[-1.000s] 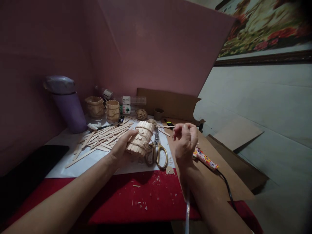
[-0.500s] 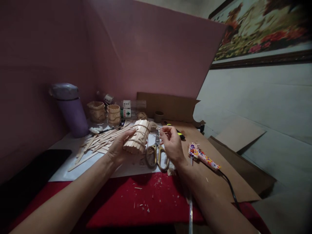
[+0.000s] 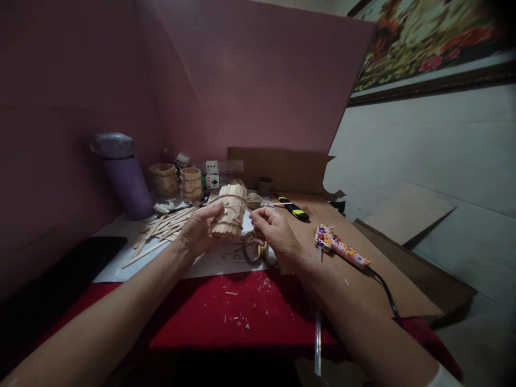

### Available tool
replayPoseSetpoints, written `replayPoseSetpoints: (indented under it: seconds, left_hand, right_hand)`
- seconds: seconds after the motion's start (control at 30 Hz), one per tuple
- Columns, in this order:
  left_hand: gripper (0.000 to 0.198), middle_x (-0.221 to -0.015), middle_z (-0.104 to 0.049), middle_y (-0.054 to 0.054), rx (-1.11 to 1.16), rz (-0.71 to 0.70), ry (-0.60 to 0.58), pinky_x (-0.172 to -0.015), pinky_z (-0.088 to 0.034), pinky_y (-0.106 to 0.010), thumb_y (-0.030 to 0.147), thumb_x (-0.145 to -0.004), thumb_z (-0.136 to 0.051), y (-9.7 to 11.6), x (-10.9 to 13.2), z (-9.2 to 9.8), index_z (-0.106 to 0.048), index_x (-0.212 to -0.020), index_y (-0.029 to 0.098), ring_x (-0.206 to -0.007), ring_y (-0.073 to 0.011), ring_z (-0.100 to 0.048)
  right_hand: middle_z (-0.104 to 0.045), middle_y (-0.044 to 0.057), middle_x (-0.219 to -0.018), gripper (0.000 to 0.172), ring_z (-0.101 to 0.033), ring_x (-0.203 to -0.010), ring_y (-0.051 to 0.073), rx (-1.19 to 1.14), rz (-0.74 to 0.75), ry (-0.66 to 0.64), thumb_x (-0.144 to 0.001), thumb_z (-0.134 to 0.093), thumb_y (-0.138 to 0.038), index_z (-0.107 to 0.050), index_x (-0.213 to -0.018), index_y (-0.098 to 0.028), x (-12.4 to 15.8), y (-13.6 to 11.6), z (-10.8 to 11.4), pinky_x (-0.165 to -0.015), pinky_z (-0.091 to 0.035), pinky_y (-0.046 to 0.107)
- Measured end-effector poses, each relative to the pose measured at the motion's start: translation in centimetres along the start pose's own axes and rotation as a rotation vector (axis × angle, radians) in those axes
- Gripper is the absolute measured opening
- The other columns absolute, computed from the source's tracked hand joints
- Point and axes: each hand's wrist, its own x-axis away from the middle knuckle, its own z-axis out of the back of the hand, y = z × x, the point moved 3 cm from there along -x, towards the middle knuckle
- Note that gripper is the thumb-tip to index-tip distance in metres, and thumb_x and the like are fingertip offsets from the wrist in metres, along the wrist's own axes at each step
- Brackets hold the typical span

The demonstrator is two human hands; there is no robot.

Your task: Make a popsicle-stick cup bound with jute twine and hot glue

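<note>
My left hand (image 3: 198,232) is wrapped round a small cylinder of ice-cream sticks (image 3: 230,212) bound with twine, held just above the white sheet (image 3: 121,244). My right hand (image 3: 271,232) sits right beside the cylinder with its fingers pinched on a strand of twine (image 3: 246,214) that runs to the cylinder. Gold-handled scissors (image 3: 253,251) lie under and partly behind the right hand. A ball of twine (image 3: 253,200) rests just behind the hands.
Loose sticks (image 3: 161,228) spread left of the cylinder. Two finished stick cups (image 3: 177,181), a purple flask (image 3: 123,174) and small boxes stand at the back. A patterned glue gun (image 3: 341,247) with a cable and a yellow-black cutter (image 3: 293,207) lie on cardboard at right. Red cloth (image 3: 226,317) covers the front.
My right hand has dropped from a raised position and moved left to the cylinder's side. The cylinder has been turned from tilted to more upright. The view has shifted slightly.
</note>
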Motion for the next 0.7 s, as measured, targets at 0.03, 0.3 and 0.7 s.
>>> replayPoseSetpoints:
  seconds: [0.03,0.3,0.7]
  left_hand:
    - [0.028,-0.085,-0.072,-0.013,-0.007,0.005,0.000,-0.063,-0.059,-0.038,0.023,-0.079,-0.067,0.0,0.0,0.1,-0.069,-0.102,0.009,-0.067,-0.0232,-0.068]
    - [0.038,-0.088,-0.073,-0.014,-0.014,0.041,0.041,-0.067,-0.058,-0.037,0.025,-0.077,-0.067,-0.4,0.0,-0.3,-0.066,-0.110,0.007,-0.072,-0.0240,-0.069]
    - [0.030,-0.081,-0.072,-0.012,-0.041,0.060,0.035,-0.060,-0.055,-0.032,0.028,-0.078,-0.067,-1.0,0.0,-0.5,-0.067,-0.102,0.009,-0.064,-0.0208,-0.066]
  right_hand:
    - [-0.046,-0.008,-0.058,0.025,-0.041,-0.046,0.008,0.034,0.034,0.030,-0.082,-0.060,-0.044,-0.053,-0.076,-0.021,-0.1,-0.1,0.2,-0.042,-0.035,0.021]
    - [-0.059,-0.001,-0.067,0.020,-0.051,-0.062,0.014,0.351,0.320,0.197,-0.086,-0.057,-0.037,-0.058,-0.075,-0.020,0.1,-1.2,0.9,-0.058,-0.042,0.026]
    - [-0.067,0.002,-0.073,0.017,-0.061,-0.068,0.016,0.527,0.389,0.191,-0.093,-0.053,-0.029,-0.061,-0.080,-0.021,0.7,-0.6,0.2,-0.064,-0.044,0.027]
